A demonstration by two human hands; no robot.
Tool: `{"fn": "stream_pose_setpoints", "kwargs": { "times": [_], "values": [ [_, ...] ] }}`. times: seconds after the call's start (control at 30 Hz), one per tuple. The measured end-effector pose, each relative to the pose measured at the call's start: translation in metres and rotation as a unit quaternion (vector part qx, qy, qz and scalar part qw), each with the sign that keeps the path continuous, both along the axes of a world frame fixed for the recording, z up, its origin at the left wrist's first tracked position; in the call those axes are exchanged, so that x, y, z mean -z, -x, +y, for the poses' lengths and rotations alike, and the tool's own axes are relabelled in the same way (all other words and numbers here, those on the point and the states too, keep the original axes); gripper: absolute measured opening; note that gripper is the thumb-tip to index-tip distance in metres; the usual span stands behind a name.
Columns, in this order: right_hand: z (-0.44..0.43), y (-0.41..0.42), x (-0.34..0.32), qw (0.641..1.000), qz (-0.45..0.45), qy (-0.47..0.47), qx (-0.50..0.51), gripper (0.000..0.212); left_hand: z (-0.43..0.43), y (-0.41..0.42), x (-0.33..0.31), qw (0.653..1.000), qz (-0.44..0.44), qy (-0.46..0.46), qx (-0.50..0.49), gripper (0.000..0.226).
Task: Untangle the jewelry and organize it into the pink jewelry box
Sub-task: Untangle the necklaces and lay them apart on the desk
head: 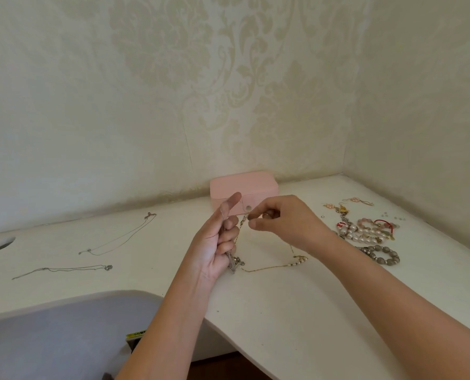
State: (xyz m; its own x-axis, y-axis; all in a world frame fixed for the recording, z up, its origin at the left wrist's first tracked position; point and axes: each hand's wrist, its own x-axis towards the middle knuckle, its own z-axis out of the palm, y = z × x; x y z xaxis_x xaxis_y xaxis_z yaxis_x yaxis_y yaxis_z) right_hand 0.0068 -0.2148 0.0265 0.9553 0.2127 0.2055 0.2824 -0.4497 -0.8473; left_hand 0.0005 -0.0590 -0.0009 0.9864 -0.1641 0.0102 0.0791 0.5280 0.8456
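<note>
– Being held where, exactly, is the tangle?
– A bundle of silver chains (232, 263) is being gripped in the left hand (214, 242), fingers curled round it, above the white tabletop (283, 311). A gold chain (269, 267) with small pearls is being pinched at its end by the right hand (288, 223), and its loop is trailing onto the tabletop. The pink jewelry box (244, 187) is sitting shut by the back wall, just behind the hands. Two silver necklaces (118, 238) are lying apart at the left, and a pile of beaded bracelets (368, 234) at the right.
– How is this step best being done?
– Probably by the gold chain being eased out slowly, with the left grip being held loose so that no knot is being tightened.
– Is any writing being shown?
– None that can be read. The marks on a yellow strip (136, 333) at the lower edge are too small.
</note>
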Motion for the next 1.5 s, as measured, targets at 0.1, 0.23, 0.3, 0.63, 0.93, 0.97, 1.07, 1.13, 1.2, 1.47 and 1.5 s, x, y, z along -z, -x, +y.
{"fn": "stream_pose_setpoints", "kwargs": {
  "times": [0.1, 0.23, 0.3, 0.63, 0.93, 0.97, 1.07, 1.13, 1.2, 1.47, 1.5],
  "values": [
    [0.002, 0.002, 0.002, 1.000, 0.001, 0.012, -0.023, 0.006, -0.002, 0.001, 0.000, 1.000, -0.007, -0.020, 0.021, 0.061],
    [0.005, 0.003, 0.003, 0.998, -0.005, 0.054, -0.016, 0.013, -0.003, -0.001, 0.000, 0.999, 0.007, 0.005, 0.036, 0.069],
    [0.002, 0.003, -0.001, 0.997, -0.008, 0.071, -0.009, 0.010, -0.001, -0.002, 0.001, 0.999, 0.013, 0.014, 0.034, 0.069],
    [-0.029, 0.009, -0.033, 0.980, 0.051, -0.177, -0.071, 0.014, 0.001, -0.006, 0.003, 0.998, 0.062, 0.021, 0.015, 0.041],
    [-0.056, 0.006, -0.048, 0.897, 0.042, -0.428, -0.101, 0.016, 0.003, -0.016, 0.010, 0.988, 0.110, 0.110, 0.000, 0.023],
    [-0.058, 0.005, -0.050, 0.888, 0.034, -0.448, -0.098, 0.016, 0.001, -0.016, 0.011, 0.989, 0.113, 0.098, 0.005, 0.024],
    [-0.065, 0.005, -0.052, 0.875, 0.009, -0.477, -0.080, 0.018, -0.004, -0.016, 0.012, 0.996, 0.092, 0.014, 0.012, 0.026],
    [-0.069, 0.005, -0.053, 0.868, -0.005, -0.492, -0.070, 0.018, -0.008, -0.014, 0.011, 0.996, 0.051, -0.069, 0.028, 0.026],
    [-0.074, 0.004, -0.054, 0.859, -0.018, -0.508, -0.061, 0.019, -0.012, -0.009, 0.010, 0.988, 0.011, -0.141, 0.059, 0.024],
    [-0.089, 0.005, -0.057, 0.847, -0.053, -0.529, -0.010, 0.017, -0.013, -0.003, 0.004, 0.948, -0.030, -0.307, 0.080, 0.049],
    [-0.089, 0.005, -0.057, 0.847, -0.055, -0.528, -0.011, 0.018, -0.012, -0.005, 0.003, 0.955, -0.018, -0.287, 0.077, 0.049]
  ]
}}
